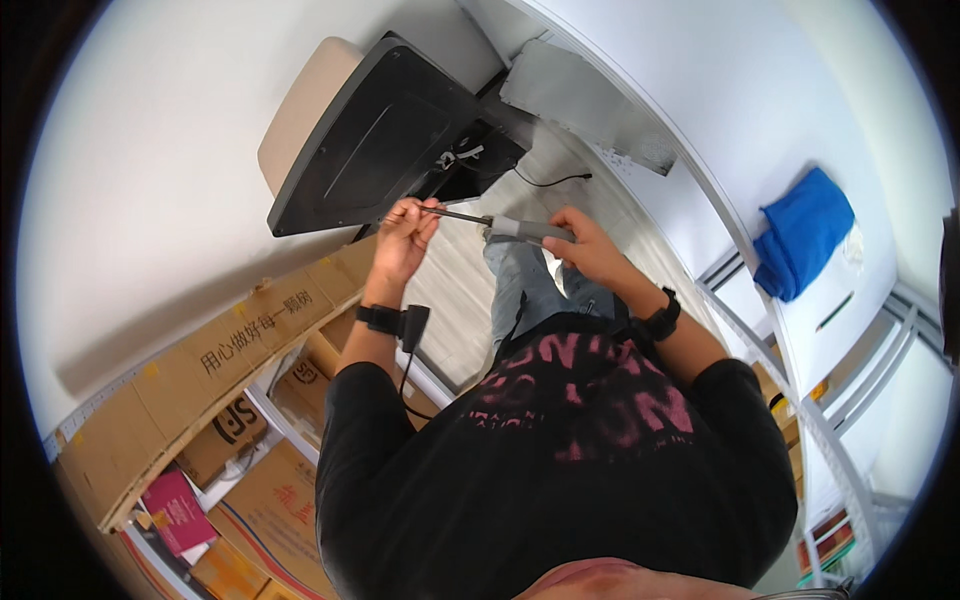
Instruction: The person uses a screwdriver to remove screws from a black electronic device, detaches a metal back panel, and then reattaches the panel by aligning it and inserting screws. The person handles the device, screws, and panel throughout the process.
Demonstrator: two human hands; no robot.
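Black T-shirt nearest, head view. Grey-handled tool sits on the wearer's side of the black panel, long axis crosswise, shaft leftward. Right hand grips its handle; left hand, nearer the panel, pinches the shaft end. Tip hidden by fingers; panel's metal fitting unclear.

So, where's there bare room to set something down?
The white surface looks bare beyond the blue cloth. A strip of pale floor shows between the cardboard-topped shelf and the jeans. It's crowded in that box-filled shelf and between left hand and right hand, bridged by the grey-handled tool.
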